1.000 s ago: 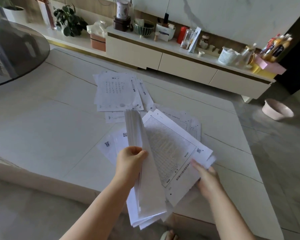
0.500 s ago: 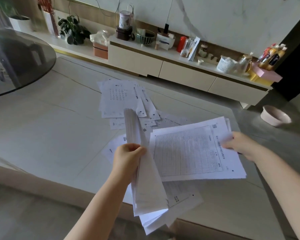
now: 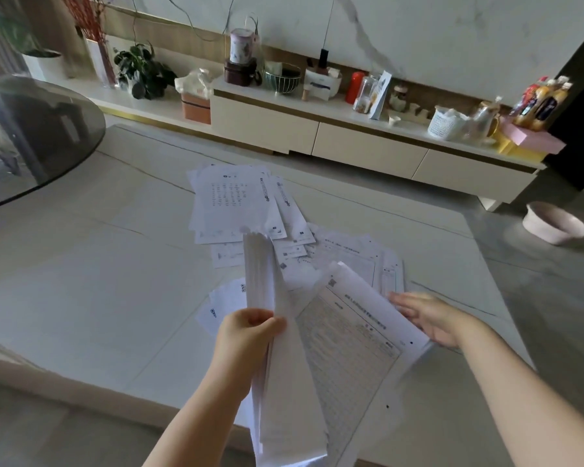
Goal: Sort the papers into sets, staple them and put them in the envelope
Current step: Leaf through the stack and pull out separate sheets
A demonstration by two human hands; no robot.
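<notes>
Above the table's (image 3: 81,298) near edge, your left hand (image 3: 246,335) gripped the stack (image 3: 277,382); your right hand (image 3: 432,318), fingers loose, touched a form (image 3: 351,335). Loose papers (image 3: 236,203) lay farther back, so sorting seemed unfinished, with stapling and the envelope still to come.

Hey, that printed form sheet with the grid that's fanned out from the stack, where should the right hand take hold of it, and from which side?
Probably by its free right edge, coming in from the right. The form sheet leans out from the stack gripped by the left hand, so its left side is hemmed in. Its right edge is lifted off the table, beside the open right hand, leaving room for a thumb-over, fingers-under pinch.
</notes>
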